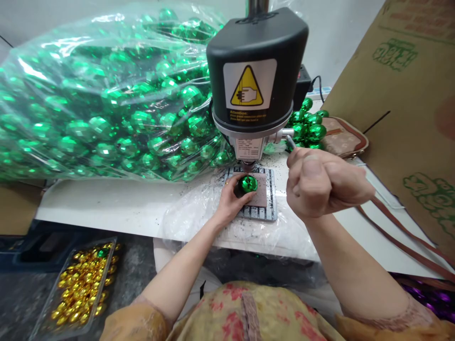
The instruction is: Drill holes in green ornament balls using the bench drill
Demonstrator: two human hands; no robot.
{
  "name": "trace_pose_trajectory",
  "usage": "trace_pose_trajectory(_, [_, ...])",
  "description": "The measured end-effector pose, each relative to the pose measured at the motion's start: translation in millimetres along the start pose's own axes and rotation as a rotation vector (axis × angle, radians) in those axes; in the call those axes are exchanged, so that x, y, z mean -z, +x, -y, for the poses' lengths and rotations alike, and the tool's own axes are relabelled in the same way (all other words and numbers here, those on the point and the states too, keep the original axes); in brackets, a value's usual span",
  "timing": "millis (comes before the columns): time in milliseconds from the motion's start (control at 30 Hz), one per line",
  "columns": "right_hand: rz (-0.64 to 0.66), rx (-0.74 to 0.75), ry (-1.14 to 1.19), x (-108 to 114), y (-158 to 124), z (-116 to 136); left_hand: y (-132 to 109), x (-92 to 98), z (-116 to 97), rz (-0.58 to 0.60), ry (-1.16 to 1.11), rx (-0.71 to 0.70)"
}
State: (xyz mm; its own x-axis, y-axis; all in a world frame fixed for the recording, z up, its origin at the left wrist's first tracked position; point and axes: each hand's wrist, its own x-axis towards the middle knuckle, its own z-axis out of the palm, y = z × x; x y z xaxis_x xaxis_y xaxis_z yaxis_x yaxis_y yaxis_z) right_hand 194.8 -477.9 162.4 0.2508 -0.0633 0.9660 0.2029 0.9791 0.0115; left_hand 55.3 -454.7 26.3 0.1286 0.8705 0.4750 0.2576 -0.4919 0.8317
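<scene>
My left hand (233,196) grips a shiny green ball (249,183) from its left side, with fingers and thumb around it. The ball sits on a small brown board (261,192) that lies on the slotted metal base (271,208) of a drill press (258,71). Directly over the ball is the drill chuck (248,166), its bit at the ball's top. My right hand (320,182) is closed in a fist around the drill press lever (290,142), to the right of the machine head.
A large clear bag of green balls (117,104) fills the back left. Loose green balls (313,125) and a brown handbag (344,135) lie behind my right hand. A cardboard box (408,94) stands at right. Below left is a clear tray (53,298) of gold balls. Dark shavings are scattered around the base.
</scene>
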Motion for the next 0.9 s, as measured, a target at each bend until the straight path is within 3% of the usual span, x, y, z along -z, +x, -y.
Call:
trace_pose_trajectory(167, [0.016,0.0,0.024,1,-3,2,0,0.4,-1,0.003,-0.003,0.013])
trace_pose_trajectory(433, [-0.052,-0.346,-0.139,-18,49,18,-2,-3.7,3,-0.035,-0.046,0.081])
trace_pose_trajectory(567, [-0.008,-0.383,-0.189,-22,59,14,-14,-2.4,-4,-0.18,0.08,0.036])
trace_pose_trajectory(667, [0.003,-0.35,-0.198,-22,58,11,-45,2.5,-16,-0.213,0.257,-0.229])
trace_pose_trajectory(800, [-0.025,-0.311,-0.141,-22,58,10,-102,9.9,-27,0.132,0.393,-0.704])
trace_pose_trajectory(900, [-0.031,-0.309,-0.104,-23,60,9,-132,10.7,-24,0.356,0.509,-0.903])
